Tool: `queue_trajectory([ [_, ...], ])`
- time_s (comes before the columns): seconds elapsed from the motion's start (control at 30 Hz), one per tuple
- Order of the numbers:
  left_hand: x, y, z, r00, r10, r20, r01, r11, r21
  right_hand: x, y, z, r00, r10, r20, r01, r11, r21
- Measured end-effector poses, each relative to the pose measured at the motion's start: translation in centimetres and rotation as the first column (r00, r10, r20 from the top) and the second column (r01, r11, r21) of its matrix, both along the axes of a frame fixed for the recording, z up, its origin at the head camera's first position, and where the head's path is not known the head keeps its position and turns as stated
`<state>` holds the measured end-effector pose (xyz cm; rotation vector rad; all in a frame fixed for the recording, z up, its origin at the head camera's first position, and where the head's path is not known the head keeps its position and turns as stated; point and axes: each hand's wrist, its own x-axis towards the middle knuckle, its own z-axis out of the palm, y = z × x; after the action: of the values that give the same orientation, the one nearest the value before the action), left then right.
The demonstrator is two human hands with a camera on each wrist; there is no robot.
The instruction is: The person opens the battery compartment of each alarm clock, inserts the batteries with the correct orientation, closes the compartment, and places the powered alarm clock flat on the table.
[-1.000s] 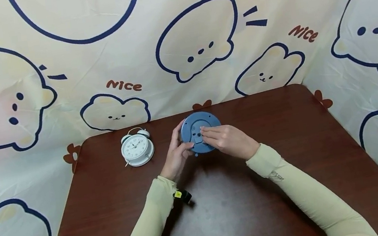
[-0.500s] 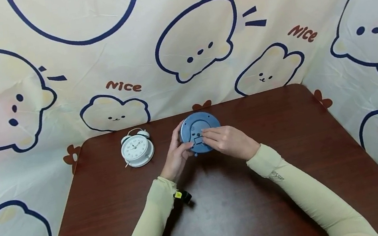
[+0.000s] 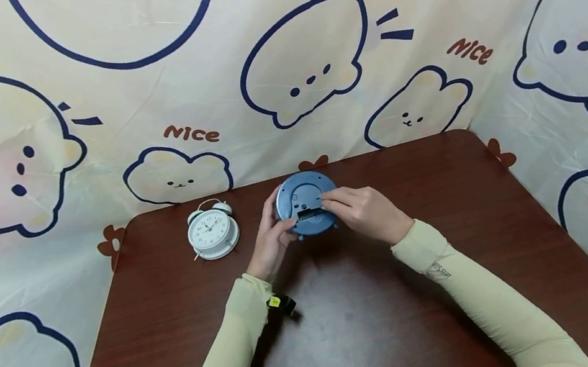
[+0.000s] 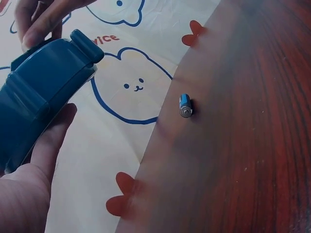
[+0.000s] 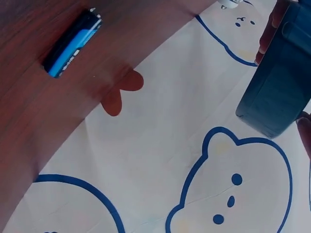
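My left hand (image 3: 270, 237) grips a round blue clock (image 3: 302, 190) by its left side, with the back turned up towards me. A dark battery slot (image 3: 309, 213) lies uncovered in the clock's back. At the clock's right edge, my right hand (image 3: 368, 214) pinches the small blue battery cover (image 4: 20, 59), mostly hidden by the fingertips. A blue and black battery (image 5: 73, 43) lies on the table beyond the clock, seen in both wrist views and hidden in the head view.
A white twin-bell alarm clock (image 3: 210, 230) stands on the brown wooden table (image 3: 431, 315), left of my hands. A patterned cloth (image 3: 280, 85) rises behind the table's far edge and along its sides. A small black device (image 3: 283, 305) sits at my left wrist.
The cover has come off the battery slot, which now shows dark and open. My right hand has drawn slightly right with the cover, and the clock has shifted a little up and left.
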<state>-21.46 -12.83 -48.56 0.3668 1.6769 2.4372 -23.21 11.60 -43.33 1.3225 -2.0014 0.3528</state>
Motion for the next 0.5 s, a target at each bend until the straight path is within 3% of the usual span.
queue_trajectory([
  [0.27, -0.1, 0.0, 0.1, 1.000, -0.003, 0.002, 0.003, 1.000, 0.010, -0.1, 0.7, -0.1, 0.998, -0.002, 0.059, 0.003, 1.000, -0.025],
  [0.5, 0.0, -0.1, 0.0, 1.000, 0.007, 0.003, -0.007, 1.000, 0.029, -0.2, 1.2, -0.4, 0.999, -0.035, -0.030, 0.036, 0.999, 0.038],
])
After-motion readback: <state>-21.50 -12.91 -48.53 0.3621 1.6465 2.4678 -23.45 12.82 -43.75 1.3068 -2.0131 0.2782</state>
